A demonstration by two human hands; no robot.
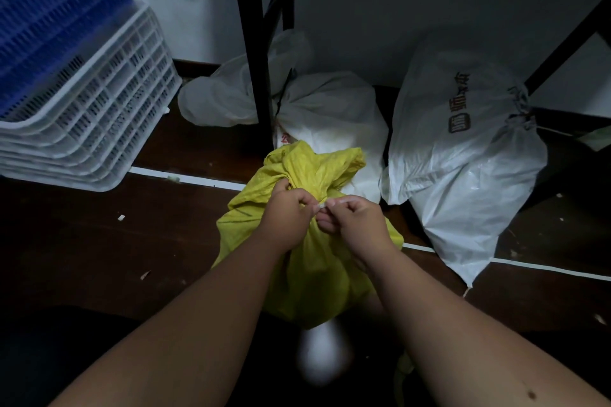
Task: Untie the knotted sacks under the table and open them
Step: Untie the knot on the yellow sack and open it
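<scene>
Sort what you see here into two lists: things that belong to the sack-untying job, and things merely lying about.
Job: yellow sack; its tie, pinched by left hand and right hand; white sacks still tied.

Lying about: white crates; blue crate; table leg.

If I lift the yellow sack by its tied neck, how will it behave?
The yellow sack is probably floppy: its cloth creases and bunches under the left hand and right hand. It bulges below the neck, so likely filled and weighty. It should sag, not roll.
</scene>
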